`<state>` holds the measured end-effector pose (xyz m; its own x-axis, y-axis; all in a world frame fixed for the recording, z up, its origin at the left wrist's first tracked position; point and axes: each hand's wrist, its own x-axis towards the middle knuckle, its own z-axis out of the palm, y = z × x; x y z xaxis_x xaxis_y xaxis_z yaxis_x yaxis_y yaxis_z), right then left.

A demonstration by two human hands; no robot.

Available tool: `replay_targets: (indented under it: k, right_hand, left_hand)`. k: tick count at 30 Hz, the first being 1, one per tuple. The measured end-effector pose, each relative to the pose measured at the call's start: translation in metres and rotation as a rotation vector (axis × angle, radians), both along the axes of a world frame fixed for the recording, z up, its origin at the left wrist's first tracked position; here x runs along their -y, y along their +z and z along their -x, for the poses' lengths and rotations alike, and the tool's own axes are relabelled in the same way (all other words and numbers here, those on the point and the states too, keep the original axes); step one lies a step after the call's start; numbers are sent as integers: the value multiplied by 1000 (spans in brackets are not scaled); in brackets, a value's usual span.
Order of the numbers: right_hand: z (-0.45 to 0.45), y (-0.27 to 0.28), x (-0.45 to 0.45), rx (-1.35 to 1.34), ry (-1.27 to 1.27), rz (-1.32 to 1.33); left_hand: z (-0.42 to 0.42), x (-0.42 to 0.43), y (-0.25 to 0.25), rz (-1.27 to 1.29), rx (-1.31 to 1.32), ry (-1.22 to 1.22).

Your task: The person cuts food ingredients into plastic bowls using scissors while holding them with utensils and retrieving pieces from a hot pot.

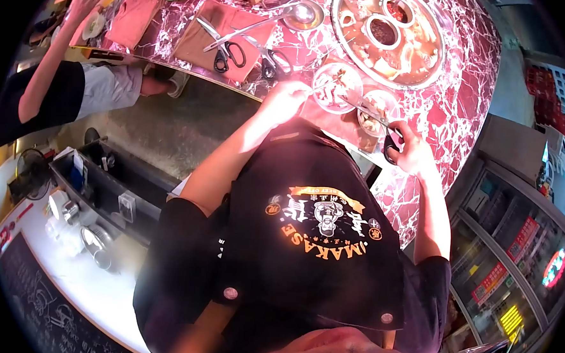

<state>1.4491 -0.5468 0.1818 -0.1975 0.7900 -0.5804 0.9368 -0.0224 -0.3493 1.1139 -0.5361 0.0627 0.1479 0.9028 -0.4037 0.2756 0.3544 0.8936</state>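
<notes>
My right hand [415, 151] grips a pair of scissors [391, 150] by the black handles. Its blades point left, over the gap between two small bowls of food. The left bowl [359, 76] holds pale pieces with some brown ones. Partly covered by the blades, the right bowl [394, 99] also contains cut food. Bright glare washes out my left hand [288, 101], whose fingers are pinched together at the left bowl's edge. What they hold, if anything, I cannot make out.
A large round pan [407, 86] of food in brown liquid, with two small sauce cups inside, stands beyond the bowls. On folded reddish cloths [190, 40] lie more scissors [230, 57] and a ladle [258, 28]. Another person's arm [49, 62] reaches over the counter at far left.
</notes>
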Motion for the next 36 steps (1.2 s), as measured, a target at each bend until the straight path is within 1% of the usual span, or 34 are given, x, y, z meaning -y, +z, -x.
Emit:
replay_targets:
  k: [1, 3, 4, 5, 7, 9, 10, 11, 14, 15, 17, 18, 19, 21, 24, 27, 28, 30, 32, 34, 36]
  right_hand:
    - [8, 1, 3, 19, -10, -29]
    - [21, -4, 4, 55, -30, -90]
    - [29, -7, 5, 19, -10, -165]
    - [35, -6, 3, -61, -19, -102]
    - [40, -13, 3, -43, -35, -67]
    - [29, -19, 14, -68, -11, -108]
    - [26, -19, 18, -81, 4, -130]
    - [22, -18, 23, -49, -21, -96]
    - [42, 21, 23, 56, -100, 13]
    - [49, 22, 22, 57, -97, 16]
    - [58, 18, 13, 58, -96, 20]
    - [59, 11, 12, -25, -71, -34]
    - [60, 3, 9, -10, -90, -12]
    - [62, -6, 11, -3, -102, -52]
    - [46, -24, 18, -59, -64, -85]
    - [37, -18, 30, -51, -82, -90]
    - [36, -13, 34, -73, -114, -82]
    - [42, 0, 45, -39, -155, -158]
    - [51, 6, 52, 12, -198, -211]
    - [51, -5, 51, 14, -216, -177]
    - [55, -17, 49, 20, -237, -150]
  left_hand:
    - [1, 2, -2, -7, -13, -10]
    - [1, 6, -13, -101, -53, -54]
    - [-1, 8, -17, -141, -93, -77]
    - [-2, 10, -20, -180, -134, -100]
    - [-3, 11, -15, -180, -149, -118]
    - [0, 11, -15, -192, -174, -134]
    - [2, 12, -13, -236, -203, -127]
    - [4, 14, -11, -279, -232, -119]
    - [7, 18, -6, -435, -376, -148]
    - [8, 19, -6, -490, -432, -172]
    - [8, 22, -12, -600, -462, -209]
    - [8, 23, -12, -655, -477, -227]
    - [9, 23, -11, -684, -470, -233]
    - [9, 25, -9, -740, -455, -242]
    - [11, 26, -14, -643, -441, -241]
    - [16, 20, -12, -565, -491, -240]
    - [17, 18, -8, -497, -452, -230]
    - [20, 14, 2, -367, -371, -211]
    - [21, 13, -11, -307, -267, -166]
    - [20, 11, -15, -251, -211, -147]
    - [18, 13, -17, -259, -190, -167]
